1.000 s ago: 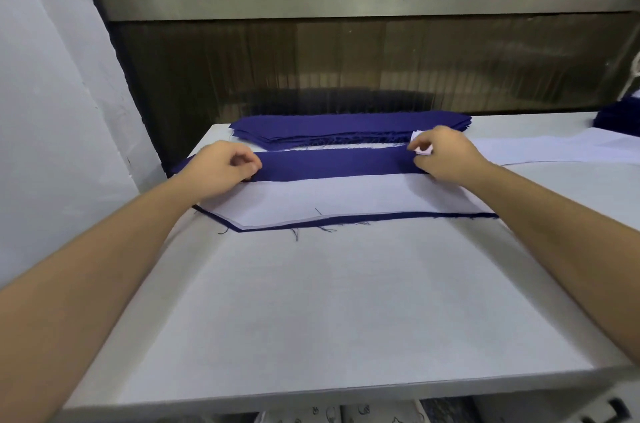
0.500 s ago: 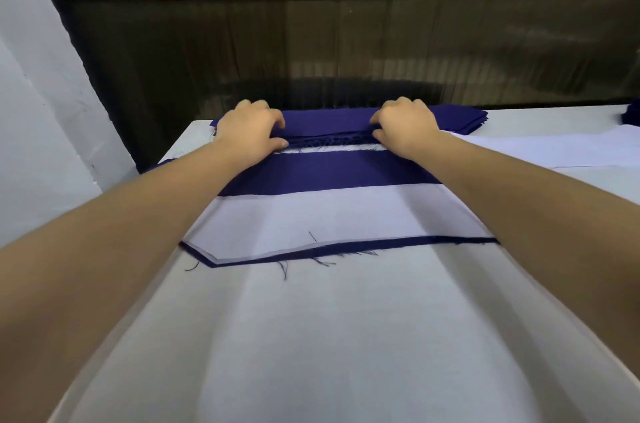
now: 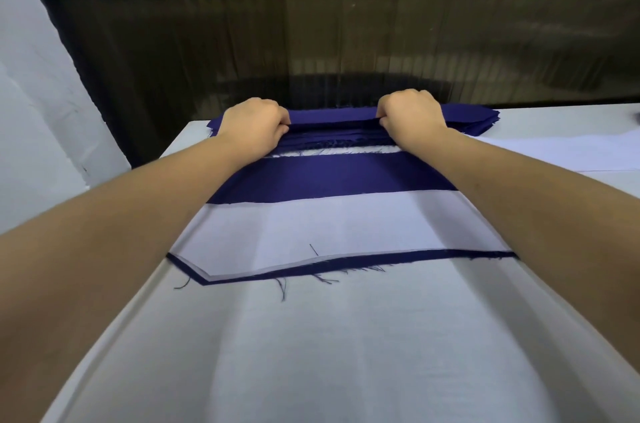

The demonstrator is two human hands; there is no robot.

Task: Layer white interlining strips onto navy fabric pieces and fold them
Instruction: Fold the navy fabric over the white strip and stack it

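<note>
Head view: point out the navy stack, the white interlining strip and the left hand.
navy stack (image 3: 332, 115): head view, top piece between the hands.
white interlining strip (image 3: 346, 228): head view, middle of its flat face.
left hand (image 3: 254, 125): head view, back of the hand, fingers curled on the stack's near edge.

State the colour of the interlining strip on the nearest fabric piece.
White interlining strip; head view shows it best.

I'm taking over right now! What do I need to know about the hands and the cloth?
The left hand and right hand each pinch the top navy piece of the navy stack at the far edge of the table.
Nearer, done: white interlining on navy, a navy band folded over it.
Spare white strips lie at right.
Left: pull the pinched piece forward, layer, fold.
</note>
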